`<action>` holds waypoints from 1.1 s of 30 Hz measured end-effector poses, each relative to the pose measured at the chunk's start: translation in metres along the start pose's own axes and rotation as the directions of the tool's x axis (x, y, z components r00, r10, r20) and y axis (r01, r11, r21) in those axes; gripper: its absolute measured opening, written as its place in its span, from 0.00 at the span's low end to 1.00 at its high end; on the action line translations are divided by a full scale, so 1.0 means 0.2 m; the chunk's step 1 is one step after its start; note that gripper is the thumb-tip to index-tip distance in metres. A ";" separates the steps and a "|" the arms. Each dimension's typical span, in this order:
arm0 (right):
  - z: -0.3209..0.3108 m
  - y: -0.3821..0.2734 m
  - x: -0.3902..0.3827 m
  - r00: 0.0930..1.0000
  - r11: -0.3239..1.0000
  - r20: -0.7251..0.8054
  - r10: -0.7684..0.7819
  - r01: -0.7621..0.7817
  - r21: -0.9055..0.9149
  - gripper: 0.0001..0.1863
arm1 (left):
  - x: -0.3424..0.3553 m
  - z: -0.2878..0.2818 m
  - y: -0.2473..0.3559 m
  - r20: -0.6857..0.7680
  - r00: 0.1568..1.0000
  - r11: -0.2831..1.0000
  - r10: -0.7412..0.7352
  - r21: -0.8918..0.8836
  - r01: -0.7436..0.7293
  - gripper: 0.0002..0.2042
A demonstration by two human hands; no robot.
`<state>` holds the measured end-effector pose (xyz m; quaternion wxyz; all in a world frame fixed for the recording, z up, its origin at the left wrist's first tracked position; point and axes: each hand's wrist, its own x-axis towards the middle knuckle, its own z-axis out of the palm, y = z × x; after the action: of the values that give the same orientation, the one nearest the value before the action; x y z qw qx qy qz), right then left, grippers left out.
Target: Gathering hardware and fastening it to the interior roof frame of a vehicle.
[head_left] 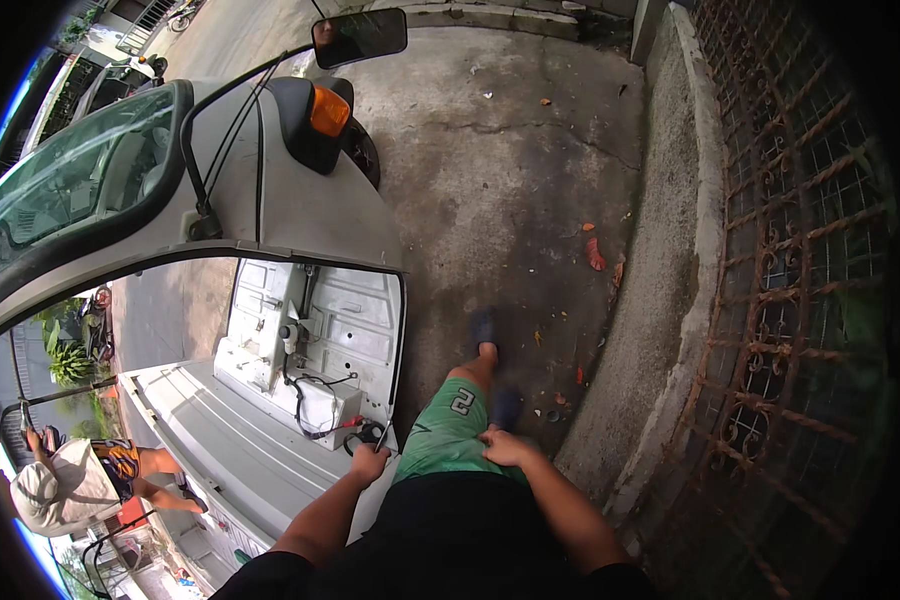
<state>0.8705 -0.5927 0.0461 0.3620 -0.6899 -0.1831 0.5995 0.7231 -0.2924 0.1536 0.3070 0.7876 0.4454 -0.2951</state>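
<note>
My left hand is closed round a thin metal tool, beside the open side of a white three-wheeled vehicle. Just beyond it, black cables with red connectors lie by a white box on the bare metal cab floor. My right hand rests on my green shorts, fingers curled against the fabric. My feet in dark shoes are on the concrete.
A person in a pale cap and shirt is at the lower left by a metal bar. A mirror juts overhead. On the right, a concrete ledge runs below a rusty grille. Leaves lie on the pavement.
</note>
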 end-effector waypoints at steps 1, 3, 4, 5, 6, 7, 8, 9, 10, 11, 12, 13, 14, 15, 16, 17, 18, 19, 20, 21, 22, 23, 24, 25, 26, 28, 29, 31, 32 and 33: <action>-0.05 -0.02 0.00 0.992 0.994 0.067 0.107 -0.106 -0.024 0.30 | 0.13 -0.02 0.08 0.012 0.999 0.999 0.044 0.018 -0.044 0.19; -0.21 0.00 0.02 0.999 0.996 -0.051 0.014 -0.019 -0.091 0.24 | 0.36 -0.05 0.31 0.008 0.992 0.991 0.125 0.043 -0.126 0.20; -0.37 -0.07 0.00 0.999 0.995 0.029 0.026 -0.023 -0.099 0.22 | 0.46 -0.06 0.42 0.005 0.990 0.990 0.140 0.022 -0.140 0.21; -0.47 -0.08 -0.02 0.999 0.994 0.028 0.035 -0.032 -0.107 0.22 | 0.54 -0.08 0.60 -0.008 0.982 0.981 0.191 0.022 -0.190 0.20; -0.56 -0.06 -0.05 0.997 0.997 0.040 0.059 -0.057 -0.050 0.19 | 0.65 -0.10 0.78 0.017 0.964 0.963 0.267 0.044 -0.267 0.21; -0.66 -0.07 -0.05 0.995 0.996 0.055 0.083 -0.084 0.015 0.17 | 0.77 -0.11 0.95 0.050 0.940 0.937 0.338 0.068 -0.341 0.21; -0.74 -0.11 -0.06 0.993 0.995 0.062 0.095 -0.097 0.018 0.17 | 0.89 -0.12 1.13 0.077 0.923 0.920 0.376 0.093 -0.382 0.21; -0.80 -0.15 -0.10 0.994 0.986 -0.055 0.098 -0.090 0.138 0.15 | 0.97 -0.13 1.31 0.113 0.908 0.903 0.403 0.114 -0.414 0.22; -0.91 -0.20 -0.12 0.976 0.967 -0.185 0.114 -0.066 0.245 0.13 | 1.00 -0.18 1.54 0.185 0.838 0.844 0.514 0.068 -0.532 0.22; -1.01 -0.33 -0.13 0.949 0.959 -0.262 0.175 -0.104 0.265 0.10 | 1.06 -0.21 1.73 0.235 0.813 0.812 0.533 0.126 -0.569 0.21; -1.15 -0.45 -0.14 0.950 0.963 -0.259 0.173 -0.108 0.246 0.10 | 1.10 -0.26 1.94 0.260 0.766 0.773 0.587 0.100 -0.626 0.20; -1.27 -0.58 -0.18 0.944 0.964 -0.295 0.148 -0.071 0.256 0.11 | 1.09 -0.31 2.14 0.285 0.716 0.731 0.637 0.072 -0.678 0.19; -1.37 -0.71 -0.22 0.937 0.965 -0.327 0.120 -0.033 0.261 0.11 | 1.10 -0.34 2.30 0.322 0.700 0.724 0.638 0.057 -0.687 0.19; -1.47 -0.85 -0.26 0.937 0.969 -0.325 0.129 -0.050 0.242 0.11 | 1.13 -0.38 2.47 0.353 0.677 0.712 0.646 0.042 -0.701 0.19; -1.55 -1.02 -0.31 0.922 0.966 -0.366 0.127 -0.032 0.255 0.11 | 1.16 -0.36 2.61 0.340 0.674 0.711 0.656 0.024 -0.703 0.19; -1.57 -0.99 -0.25 0.923 0.955 -0.372 0.094 0.022 0.295 0.11 | 1.19 -0.35 2.75 0.351 0.678 0.717 0.646 0.027 -0.697 0.19; -1.60 -0.95 -0.21 0.917 0.938 -0.392 0.071 0.072 0.339 0.11 | 1.20 -0.33 2.89 0.373 0.668 0.713 0.644 0.025 -0.701 0.19; -1.67 -0.95 -0.17 0.915 0.946 -0.396 0.072 0.063 0.318 0.11 | 1.20 -0.33 3.01 0.362 0.662 0.709 0.656 0.005 -0.705 0.19; -1.77 -0.96 -0.13 0.924 0.935 -0.368 0.099 0.040 0.353 0.10 | 1.19 -0.34 3.12 0.394 0.658 0.709 0.642 0.024 -0.705 0.18; -1.88 -0.98 -0.10 0.930 0.922 -0.344 0.126 0.018 0.388 0.10 | 1.19 -0.36 3.23 0.427 0.650 0.704 0.628 0.044 -0.709 0.17; -1.99 -1.02 -0.06 0.929 0.931 -0.350 0.121 0.015 0.364 0.10 | 1.21 -0.38 3.33 0.409 0.648 0.701 0.643 0.028 -0.713 0.17; -2.11 -1.06 -0.01 0.921 0.912 -0.367 0.131 0.034 0.410 0.10 | 1.23 -0.41 3.42 0.497 0.560 0.606 0.663 0.085 -0.791 0.18; -2.23 -1.10 0.04 0.912 0.888 -0.385 0.141 0.055 0.457 0.10 | 1.26 -0.43 3.50 0.585 0.471 0.494 0.660 0.134 -0.859 0.18; -2.36 -1.13 0.08 0.889 0.912 -0.444 0.107 0.091 0.401 0.08 | 1.31 -0.46 3.59 0.643 0.357 0.318 0.678 0.181 -0.931 0.19; -2.52 -1.16 0.14 0.889 0.921 -0.447 0.097 0.090 0.378 0.08 | 1.38 -0.50 3.69 0.624 0.358 0.320 0.694 0.178 -0.931 0.19; -2.84 -1.22 0.20 0.882 0.900 -0.438 0.174 0.039 0.435 0.06 | 1.46 -0.64 3.90 0.748 0.259 0.163 0.611 0.201 -0.966 0.20; -3.01 -1.28 0.24 0.879 0.892 -0.440 0.184 0.038 0.450 0.10 | 1.50 -0.74 3.98 0.707 0.359 0.280 0.609 0.232 -0.932 0.20; -3.34 -1.42 0.29 0.894 0.893 -0.423 0.150 0.062 0.447 0.10 | 1.66 -0.95 4.09 0.574 0.530 0.463 0.624 0.275 -0.843 0.20; -3.46 -1.50 0.35 0.904 0.875 -0.406 0.135 0.084 0.477 0.10 | 1.79 -1.00 4.11 0.490 0.594 0.529 0.638 0.282 -0.801 0.19; -3.60 -1.58 0.37 0.907 0.893 -0.398 0.140 0.058 0.447 0.09 | 1.84 -1.10 4.17 0.420 0.657 0.597 0.626 0.283 -0.750 0.19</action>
<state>1.6346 -0.5314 0.2363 0.5290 -0.7039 0.0571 0.4706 1.6596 -0.2820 0.2064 0.2734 0.8958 -0.0223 -0.3497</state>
